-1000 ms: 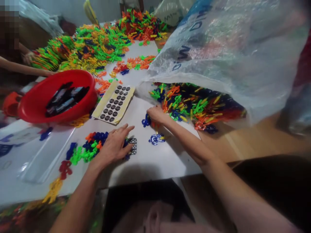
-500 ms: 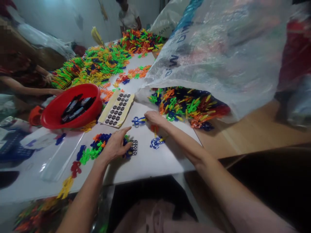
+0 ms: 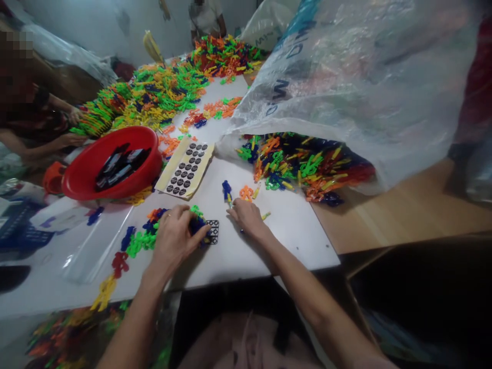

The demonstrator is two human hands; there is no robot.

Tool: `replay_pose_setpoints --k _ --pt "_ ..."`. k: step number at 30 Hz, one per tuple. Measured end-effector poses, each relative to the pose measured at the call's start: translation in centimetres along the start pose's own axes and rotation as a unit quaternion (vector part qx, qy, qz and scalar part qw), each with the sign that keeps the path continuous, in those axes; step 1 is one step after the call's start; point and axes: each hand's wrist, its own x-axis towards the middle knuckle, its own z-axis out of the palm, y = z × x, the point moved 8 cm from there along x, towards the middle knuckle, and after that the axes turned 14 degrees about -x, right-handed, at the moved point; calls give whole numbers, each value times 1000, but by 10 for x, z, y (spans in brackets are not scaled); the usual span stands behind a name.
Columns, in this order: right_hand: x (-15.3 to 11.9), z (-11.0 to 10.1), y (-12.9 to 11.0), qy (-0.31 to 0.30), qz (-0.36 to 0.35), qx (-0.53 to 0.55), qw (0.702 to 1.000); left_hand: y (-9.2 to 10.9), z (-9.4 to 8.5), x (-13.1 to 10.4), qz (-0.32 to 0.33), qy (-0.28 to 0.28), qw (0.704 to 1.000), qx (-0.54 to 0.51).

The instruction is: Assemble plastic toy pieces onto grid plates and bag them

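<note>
My left hand curls over a cluster of small blue plastic figures and green ones on the white table. Its thumb lies at a small black plastic grid. My right hand is low over the table to the right, fingers closed at the yellow end of a blue plastic figure. An orange figure lies just beyond that hand. A yellow-tipped end sticks out beside the knuckles; the rest of that piece is hidden.
A sheet of round black stickers lies beyond my hands. Left of it stands a red basin holding dark packets. A big plastic bag spills coloured figures at right. Heaps of figures cover the far table, where other people sit.
My right hand has moved toward me, and the blue figure by it has turned from sideways to pointing away. My left hand's fingers have curled in more around the cluster.
</note>
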Motion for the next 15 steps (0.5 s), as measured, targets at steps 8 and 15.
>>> replay_pose_setpoints --k 8,15 --pt "-18 49 -64 -23 -214 49 975 1 14 -7 -11 24 999 -35" --pt "-17 66 -67 -6 -216 43 976 -3 19 -2 -34 -12 999 -8"
